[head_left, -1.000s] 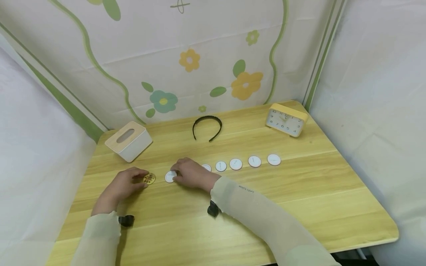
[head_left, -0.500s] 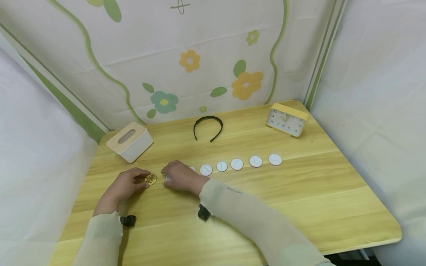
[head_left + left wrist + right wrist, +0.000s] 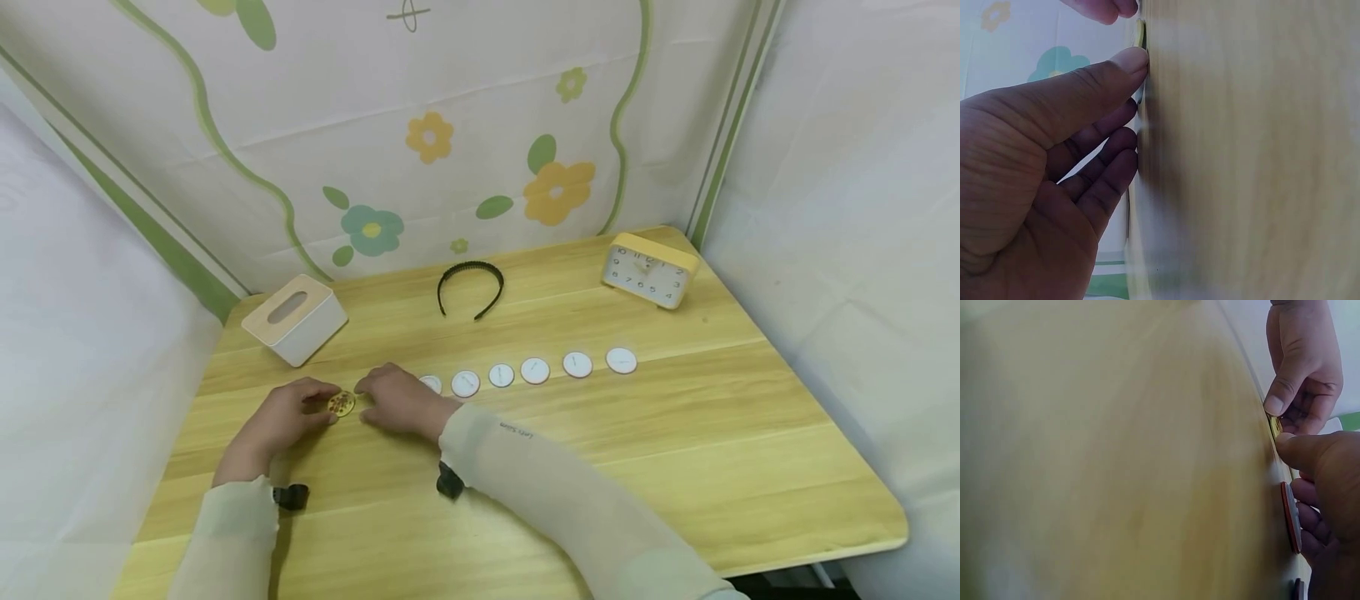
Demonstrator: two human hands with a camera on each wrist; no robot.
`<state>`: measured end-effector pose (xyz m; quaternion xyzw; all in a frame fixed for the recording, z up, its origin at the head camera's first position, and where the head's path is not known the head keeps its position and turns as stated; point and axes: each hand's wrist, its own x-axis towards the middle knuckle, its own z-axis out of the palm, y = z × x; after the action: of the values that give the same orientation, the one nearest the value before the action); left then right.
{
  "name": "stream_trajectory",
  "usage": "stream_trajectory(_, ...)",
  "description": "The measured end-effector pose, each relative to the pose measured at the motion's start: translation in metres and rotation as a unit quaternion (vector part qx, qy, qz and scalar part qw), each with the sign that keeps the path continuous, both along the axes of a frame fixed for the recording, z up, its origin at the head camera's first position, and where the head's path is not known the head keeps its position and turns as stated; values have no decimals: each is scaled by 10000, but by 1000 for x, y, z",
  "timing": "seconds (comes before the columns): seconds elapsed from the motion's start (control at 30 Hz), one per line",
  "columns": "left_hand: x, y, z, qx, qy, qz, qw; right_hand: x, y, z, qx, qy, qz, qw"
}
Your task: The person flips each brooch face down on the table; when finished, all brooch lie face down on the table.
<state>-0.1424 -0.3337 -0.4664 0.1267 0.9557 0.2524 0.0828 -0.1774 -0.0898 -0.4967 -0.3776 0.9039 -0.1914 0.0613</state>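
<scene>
A small yellow disc with a reddish pattern (image 3: pixel 342 404) lies on the table between the two hands. My left hand (image 3: pixel 288 417) holds its left edge between thumb and forefinger; the left wrist view shows the thumb against the disc's rim. From the other side my right hand (image 3: pixel 401 402) reaches in, thumb and forefinger spread near the disc's right edge. In the right wrist view that thumb appears against the yellow disc (image 3: pixel 1275 427). Beneath the right hand's other fingers sits a white disc with a red rim (image 3: pixel 1291 517), hidden in the head view.
A row of several white discs (image 3: pixel 535 371) with thin marks runs rightward from the right hand. Behind stand a tissue box (image 3: pixel 311 329), a black headband (image 3: pixel 471 266) and a yellow-framed clock (image 3: pixel 649 271). A patterned curtain (image 3: pixel 465 83) borders the wooden table (image 3: pixel 712 450).
My right hand has let go of a white disc and shifted left over it to the yellow disc, uncovering more of the row. The left hand keeps its place.
</scene>
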Motion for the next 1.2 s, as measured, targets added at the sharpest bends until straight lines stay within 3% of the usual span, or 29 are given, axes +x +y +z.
stream_trajectory(0.43,-1,-3,-2,52,-208,61,9998,3,-9,-2,-22,293,265,9992)
stream_trajectory(0.9,-2,1,2,158,-260,74,9995,2,-19,-4,-75,392,-50,9992)
stream_trajectory(1.2,-3,-1,-1,164,-253,60,9995,2,-21,-7,-140,505,-171,9985)
